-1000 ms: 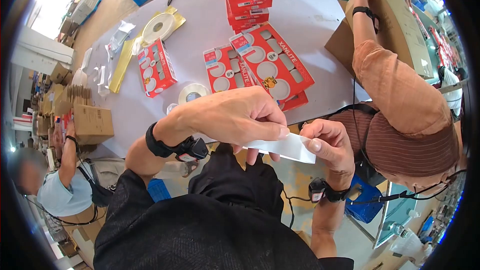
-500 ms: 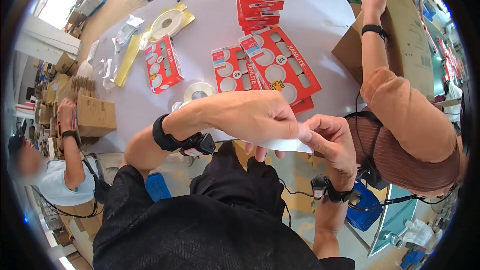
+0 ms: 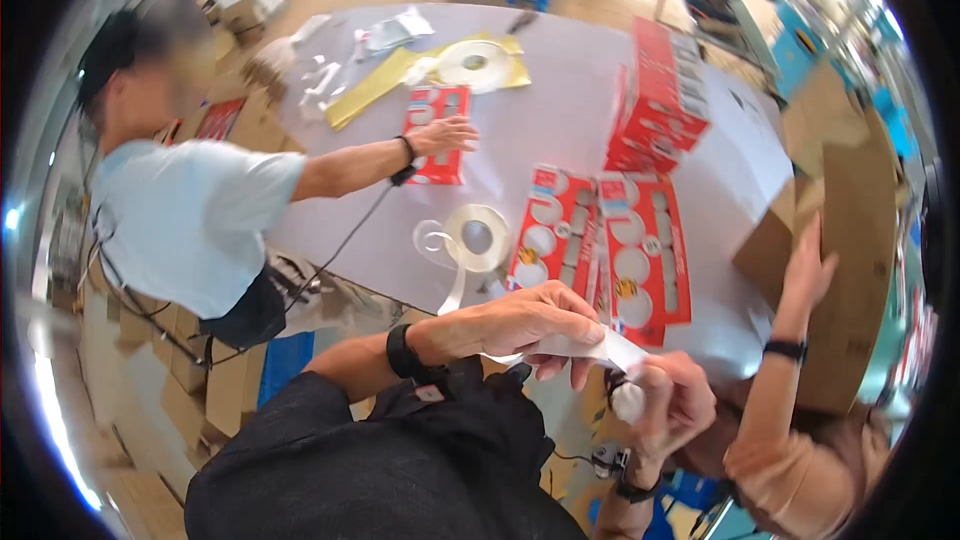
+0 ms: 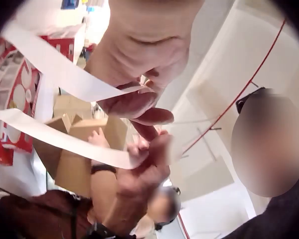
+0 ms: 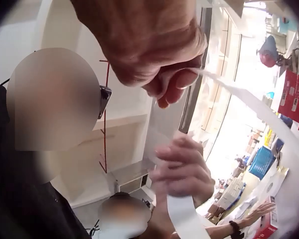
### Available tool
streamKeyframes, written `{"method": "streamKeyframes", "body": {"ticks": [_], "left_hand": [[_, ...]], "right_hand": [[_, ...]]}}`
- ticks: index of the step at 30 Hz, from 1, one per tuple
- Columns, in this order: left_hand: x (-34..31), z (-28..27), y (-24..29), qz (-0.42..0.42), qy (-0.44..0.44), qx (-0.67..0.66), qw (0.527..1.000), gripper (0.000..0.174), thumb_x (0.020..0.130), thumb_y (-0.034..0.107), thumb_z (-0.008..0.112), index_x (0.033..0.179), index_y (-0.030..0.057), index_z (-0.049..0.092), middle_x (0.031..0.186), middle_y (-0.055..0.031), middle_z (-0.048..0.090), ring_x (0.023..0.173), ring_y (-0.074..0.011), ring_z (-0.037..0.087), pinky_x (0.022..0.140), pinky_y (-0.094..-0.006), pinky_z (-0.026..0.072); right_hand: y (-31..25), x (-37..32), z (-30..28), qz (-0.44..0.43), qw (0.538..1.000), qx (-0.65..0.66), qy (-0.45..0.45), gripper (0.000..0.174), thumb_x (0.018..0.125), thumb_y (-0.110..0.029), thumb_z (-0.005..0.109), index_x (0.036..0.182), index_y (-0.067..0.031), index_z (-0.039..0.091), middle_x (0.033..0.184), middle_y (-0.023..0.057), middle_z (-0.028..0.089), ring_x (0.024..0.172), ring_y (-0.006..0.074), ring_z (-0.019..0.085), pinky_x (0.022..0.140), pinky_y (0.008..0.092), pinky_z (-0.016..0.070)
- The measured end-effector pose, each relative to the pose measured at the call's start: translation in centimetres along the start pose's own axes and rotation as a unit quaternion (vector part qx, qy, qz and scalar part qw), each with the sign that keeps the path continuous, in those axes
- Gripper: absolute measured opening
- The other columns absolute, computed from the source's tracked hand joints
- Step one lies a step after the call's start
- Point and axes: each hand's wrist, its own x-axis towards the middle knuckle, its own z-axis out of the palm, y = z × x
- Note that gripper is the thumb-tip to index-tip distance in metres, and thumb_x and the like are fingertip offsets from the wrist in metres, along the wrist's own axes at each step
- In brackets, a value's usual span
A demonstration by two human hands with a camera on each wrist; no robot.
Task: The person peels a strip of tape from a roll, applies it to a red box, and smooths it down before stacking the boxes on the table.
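Note:
A white strip of tape [image 3: 612, 348] spans my two hands in the head view. My left hand [image 3: 530, 325] pinches it between thumb and fingers. At the strip's other end, my right hand [image 3: 682, 400] grips it with curled fingers. Both wrist views show the strip [image 4: 57, 69] trailing from each hand. A tape roll [image 3: 478, 238] lies on the table beyond my left hand, with a loose ribbon running off it toward that hand. Just past the hands are two red boxes, one left [image 3: 555, 230] and one right [image 3: 645, 255], with round white items in their windows.
A stack of red boxes [image 3: 660, 90] stands farther back. Another tape roll [image 3: 472, 65] lies on yellow paper. At left, a person's hand [image 3: 445, 136] reaches over a red box [image 3: 437, 172]. At right, another person's hand [image 3: 808, 270] is at an open carton [image 3: 850, 270].
The head view has swung round. The person at left now stands close, with an arm over the red box. My hands have drawn apart, and more of the strip shows between them.

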Motion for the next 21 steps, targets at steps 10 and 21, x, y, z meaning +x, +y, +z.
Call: {"method": "streamKeyframes", "body": {"ticks": [10,21], "left_hand": [[-7.5,-7.8,-4.4,-0.084,0.119,0.161,0.976,0.042,0.111,0.037,0.049,0.105,0.0012,0.069,0.083,-0.0087,0.076,0.065,-0.0132,0.071,0.054,-0.0252,0.0544],[-8.4,-21.6,-5.5,-0.061,0.224,0.123,0.965,0.038,0.108,0.033,0.057,0.105,-0.0013,0.073,0.086,-0.0060,0.075,0.075,-0.0112,0.069,0.066,-0.0293,0.0555]], "right_hand": [[6.4,21.0,14.6,0.220,0.972,0.044,-0.075,0.041,0.105,-0.039,0.062,0.095,-0.0002,0.070,0.064,-0.0022,0.054,0.054,0.0040,0.045,0.047,0.0243,0.0318],[32.2,29.0,36.7,0.180,0.981,0.061,0.046,0.030,0.106,-0.027,0.061,0.107,0.0031,0.061,0.084,0.0020,0.060,0.079,0.0101,0.054,0.071,0.0266,0.0459]]}}
